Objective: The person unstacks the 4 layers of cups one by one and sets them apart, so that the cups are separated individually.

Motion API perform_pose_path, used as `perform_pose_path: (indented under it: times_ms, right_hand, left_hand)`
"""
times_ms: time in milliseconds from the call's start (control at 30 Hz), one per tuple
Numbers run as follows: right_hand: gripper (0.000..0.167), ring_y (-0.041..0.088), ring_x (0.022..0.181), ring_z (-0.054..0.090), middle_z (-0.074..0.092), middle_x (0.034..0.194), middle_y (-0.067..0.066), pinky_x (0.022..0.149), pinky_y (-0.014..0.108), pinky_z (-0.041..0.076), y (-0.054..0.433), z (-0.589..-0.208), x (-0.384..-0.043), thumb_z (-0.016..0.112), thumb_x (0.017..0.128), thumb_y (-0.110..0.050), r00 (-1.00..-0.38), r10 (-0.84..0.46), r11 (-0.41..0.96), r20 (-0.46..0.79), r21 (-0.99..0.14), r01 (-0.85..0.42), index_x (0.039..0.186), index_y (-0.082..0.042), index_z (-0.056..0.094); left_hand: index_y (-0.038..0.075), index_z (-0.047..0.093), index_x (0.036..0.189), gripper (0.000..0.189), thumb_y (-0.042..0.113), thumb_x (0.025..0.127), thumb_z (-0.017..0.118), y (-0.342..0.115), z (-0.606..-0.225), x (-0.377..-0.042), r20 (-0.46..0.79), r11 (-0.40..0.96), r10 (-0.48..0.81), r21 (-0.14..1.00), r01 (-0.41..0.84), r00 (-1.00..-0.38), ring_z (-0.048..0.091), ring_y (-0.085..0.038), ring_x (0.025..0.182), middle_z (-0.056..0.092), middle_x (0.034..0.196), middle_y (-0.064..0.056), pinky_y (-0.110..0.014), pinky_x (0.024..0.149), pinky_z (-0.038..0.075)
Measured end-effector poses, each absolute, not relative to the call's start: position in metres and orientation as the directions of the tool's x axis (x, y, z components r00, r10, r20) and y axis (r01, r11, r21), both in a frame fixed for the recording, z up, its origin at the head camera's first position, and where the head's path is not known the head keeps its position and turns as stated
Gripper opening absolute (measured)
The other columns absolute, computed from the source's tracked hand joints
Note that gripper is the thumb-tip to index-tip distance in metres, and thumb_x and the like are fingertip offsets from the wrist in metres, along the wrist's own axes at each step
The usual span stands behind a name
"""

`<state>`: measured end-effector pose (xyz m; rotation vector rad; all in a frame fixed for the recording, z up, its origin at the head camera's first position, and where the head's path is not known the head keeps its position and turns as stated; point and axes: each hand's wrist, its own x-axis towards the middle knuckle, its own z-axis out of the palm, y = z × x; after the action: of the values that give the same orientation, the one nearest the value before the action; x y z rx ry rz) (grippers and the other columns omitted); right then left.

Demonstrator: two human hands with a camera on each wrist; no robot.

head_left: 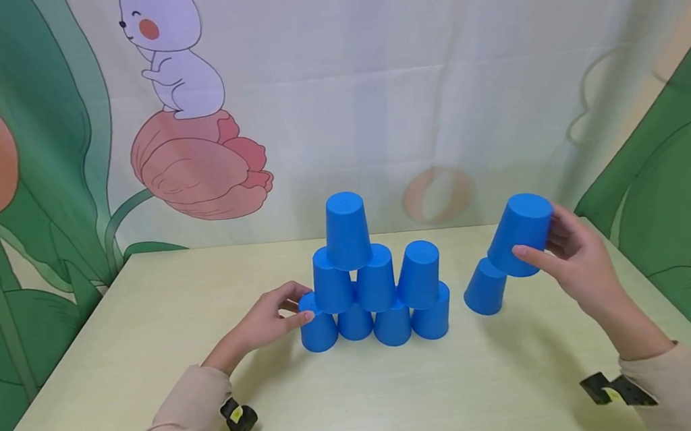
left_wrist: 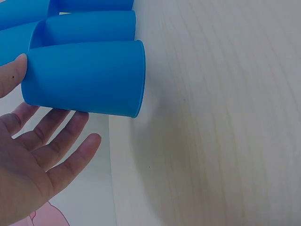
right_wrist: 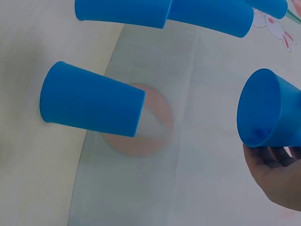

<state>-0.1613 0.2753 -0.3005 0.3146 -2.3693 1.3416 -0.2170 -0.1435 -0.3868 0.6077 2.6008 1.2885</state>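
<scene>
Fingers of right hand (head_left: 584,268) curled round raised cup (head_left: 519,232), mouth down. Left hand (head_left: 268,317): thumb and fingers hold end cup (head_left: 319,332), bottom row of stack (head_left: 376,281) (4, 3, 1). Lone cup (head_left: 485,290) on table (head_left: 360,404), near raised cup.

Fingers of the right hand (head_left: 584,268) vanish partly behind a raised cup (head_left: 517,232) (itself cropped in the right wrist view), while fingertips of the left hand (head_left: 268,319) hide behind a base cup (head_left: 319,334). Stacked cups (right_wrist: 124,10) run off the top in both wrist views; in the head view, the top edge trims the rabbit's (head_left: 189,82) ears.
</scene>
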Motion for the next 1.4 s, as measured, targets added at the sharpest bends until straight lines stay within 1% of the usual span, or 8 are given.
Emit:
perform_pose_path:
  times_ms: [300, 533, 733, 833, 967, 1067, 1200, 1400]
  right_hand:
    - [0.066, 0.022, 0.110, 0.049, 0.043, 0.131, 0.021, 0.083, 0.016, 0.044, 0.290, -0.311, -0.168, 0.063, 0.086, -0.015, -0.924, 0.049, 0.564, 0.379, -0.774, -0.287, 0.142, -0.014, 0.029]
    - [0.068, 0.042, 0.114, 0.042, 0.040, 0.133, 0.026, 0.091, 0.044, 0.042, 0.296, -0.315, -0.171, 0.062, 0.087, -0.019, -0.939, 0.089, 0.586, 0.333, -0.780, -0.221, 0.143, -0.009, 0.025]
    - [0.070, 0.044, 0.117, 0.039, 0.037, 0.135, 0.026, 0.091, 0.057, 0.036, 0.317, -0.334, -0.186, 0.063, 0.086, -0.022, -0.944, 0.095, 0.548, 0.316, -0.808, -0.216, 0.144, -0.014, 0.024]
    - [0.068, 0.036, 0.117, 0.043, 0.041, 0.134, 0.020, 0.091, 0.041, 0.043, 0.342, -0.363, -0.207, 0.067, 0.083, -0.019, -0.934, 0.127, 0.492, 0.333, -0.839, -0.232, 0.141, -0.018, 0.032]
    - [0.068, 0.038, 0.117, 0.042, 0.040, 0.134, 0.021, 0.091, 0.043, 0.043, 0.349, -0.369, -0.211, 0.067, 0.083, -0.022, -0.938, 0.128, 0.504, 0.322, -0.835, -0.218, 0.141, -0.016, 0.031]
    - [0.073, 0.049, 0.117, 0.036, 0.033, 0.136, 0.029, 0.090, 0.062, 0.033, 0.331, -0.345, -0.193, 0.063, 0.086, -0.026, -0.955, 0.105, 0.561, 0.276, -0.810, -0.172, 0.144, -0.010, 0.021]
    - [0.074, 0.051, 0.118, 0.033, 0.030, 0.136, 0.033, 0.091, 0.063, 0.031, 0.326, -0.338, -0.187, 0.062, 0.087, -0.025, -0.961, 0.113, 0.555, 0.252, -0.818, -0.149, 0.144, -0.006, 0.018]
    - [0.074, 0.036, 0.118, 0.043, 0.039, 0.137, 0.015, 0.088, 0.048, 0.044, 0.391, -0.411, -0.240, 0.069, 0.080, -0.031, -0.957, 0.151, 0.577, 0.247, -0.809, -0.118, 0.141, -0.027, 0.028]
  left_hand:
    - [0.005, 0.051, 0.118, 0.041, 0.029, 0.086, 0.063, -0.143, -0.388, -0.217, 0.018, 0.551, 0.421, 0.790, 0.271, -0.907, 0.055, -0.026, 0.100, 0.058, 0.111, -0.008, -0.041, 0.080, 0.048]
    - [0.006, 0.051, 0.118, 0.042, 0.029, 0.086, 0.063, -0.143, -0.387, -0.217, 0.020, 0.551, 0.417, 0.789, 0.270, -0.909, 0.055, -0.026, 0.100, 0.058, 0.111, -0.008, -0.041, 0.081, 0.048]
    - [0.005, 0.051, 0.118, 0.042, 0.028, 0.086, 0.063, -0.143, -0.387, -0.216, 0.025, 0.544, 0.423, 0.792, 0.276, -0.906, 0.055, -0.027, 0.100, 0.058, 0.111, -0.009, -0.041, 0.080, 0.048]
    - [0.005, 0.051, 0.118, 0.041, 0.028, 0.086, 0.063, -0.143, -0.387, -0.216, 0.025, 0.544, 0.422, 0.793, 0.276, -0.906, 0.055, -0.027, 0.100, 0.058, 0.111, -0.009, -0.041, 0.080, 0.049]
    - [0.005, 0.051, 0.118, 0.042, 0.028, 0.086, 0.063, -0.143, -0.387, -0.216, 0.022, 0.544, 0.422, 0.793, 0.272, -0.906, 0.055, -0.027, 0.100, 0.058, 0.111, -0.009, -0.041, 0.080, 0.048]
    - [0.005, 0.051, 0.118, 0.041, 0.027, 0.086, 0.063, -0.143, -0.386, -0.216, 0.022, 0.544, 0.423, 0.794, 0.273, -0.906, 0.055, -0.027, 0.100, 0.058, 0.111, -0.009, -0.041, 0.080, 0.048]
    - [0.005, 0.051, 0.118, 0.041, 0.027, 0.086, 0.063, -0.144, -0.387, -0.216, 0.024, 0.545, 0.424, 0.792, 0.276, -0.905, 0.055, -0.027, 0.100, 0.058, 0.111, -0.009, -0.041, 0.080, 0.049]
    - [0.005, 0.051, 0.117, 0.040, 0.027, 0.086, 0.063, -0.144, -0.386, -0.216, 0.025, 0.542, 0.428, 0.793, 0.279, -0.904, 0.055, -0.027, 0.100, 0.058, 0.110, -0.009, -0.041, 0.079, 0.049]
